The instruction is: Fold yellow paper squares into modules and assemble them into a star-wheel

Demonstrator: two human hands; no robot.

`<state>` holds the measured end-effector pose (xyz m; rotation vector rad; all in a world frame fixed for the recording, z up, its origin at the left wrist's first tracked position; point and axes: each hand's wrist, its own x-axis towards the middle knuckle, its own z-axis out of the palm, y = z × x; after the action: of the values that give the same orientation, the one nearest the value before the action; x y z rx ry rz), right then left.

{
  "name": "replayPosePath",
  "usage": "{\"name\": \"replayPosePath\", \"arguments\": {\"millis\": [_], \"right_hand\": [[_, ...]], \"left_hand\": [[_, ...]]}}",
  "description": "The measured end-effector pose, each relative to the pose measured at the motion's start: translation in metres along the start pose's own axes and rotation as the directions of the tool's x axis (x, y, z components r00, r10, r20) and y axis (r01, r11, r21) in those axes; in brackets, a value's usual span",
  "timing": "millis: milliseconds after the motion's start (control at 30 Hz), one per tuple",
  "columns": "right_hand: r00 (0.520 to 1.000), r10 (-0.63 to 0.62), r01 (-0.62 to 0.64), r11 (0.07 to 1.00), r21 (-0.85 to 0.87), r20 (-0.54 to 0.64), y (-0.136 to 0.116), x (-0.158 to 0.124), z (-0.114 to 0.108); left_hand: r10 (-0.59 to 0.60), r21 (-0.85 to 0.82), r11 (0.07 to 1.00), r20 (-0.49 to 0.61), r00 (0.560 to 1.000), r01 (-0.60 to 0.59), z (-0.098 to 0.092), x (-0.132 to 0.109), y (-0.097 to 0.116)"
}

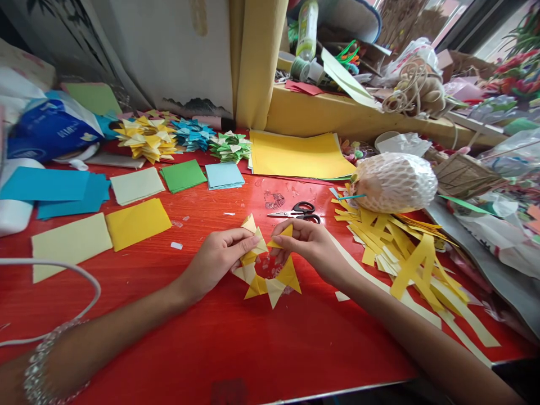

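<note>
My left hand (228,254) pinches one end of a curved chain of folded paper points (275,288), yellow and cream by turns. The chain hangs in an open arc below both hands, just above the red table. Between the thumb and fingers of my right hand (306,243) is a small folded yellow paper piece (286,235), held close to the chain's end at my left thumb. Whether the two touch is hard to tell. Black-handled scissors (301,212) lie just beyond my hands, with their blades pointing left.
Stacks of cut paper, yellow (138,224), cream (70,246) and green (183,175), lie on the left. Finished pointed paper rings (147,138) stand behind them. Yellow strips (415,270) and a net-wrapped bundle (394,183) occupy the right. A white cable (95,287) curves in at left.
</note>
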<state>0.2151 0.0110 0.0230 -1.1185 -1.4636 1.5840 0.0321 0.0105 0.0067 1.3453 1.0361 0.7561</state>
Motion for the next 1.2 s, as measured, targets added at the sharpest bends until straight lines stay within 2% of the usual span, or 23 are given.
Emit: {"name": "replayPosePath", "arguments": {"millis": [733, 1200], "right_hand": [[0.999, 0.049, -0.049, 0.998, -0.028, -0.009, -0.0027, 0.0, 0.0013], [0.997, 0.077, -0.077, 0.996, 0.034, 0.006, 0.0006, 0.0011, -0.0002]], "left_hand": [[-0.005, -0.005, 1.0, -0.003, 1.0, 0.005, 0.0009, -0.0003, 0.0011], [0.004, -0.021, 1.0, -0.002, 1.0, -0.004, 0.0003, -0.0005, 0.0003]]}}
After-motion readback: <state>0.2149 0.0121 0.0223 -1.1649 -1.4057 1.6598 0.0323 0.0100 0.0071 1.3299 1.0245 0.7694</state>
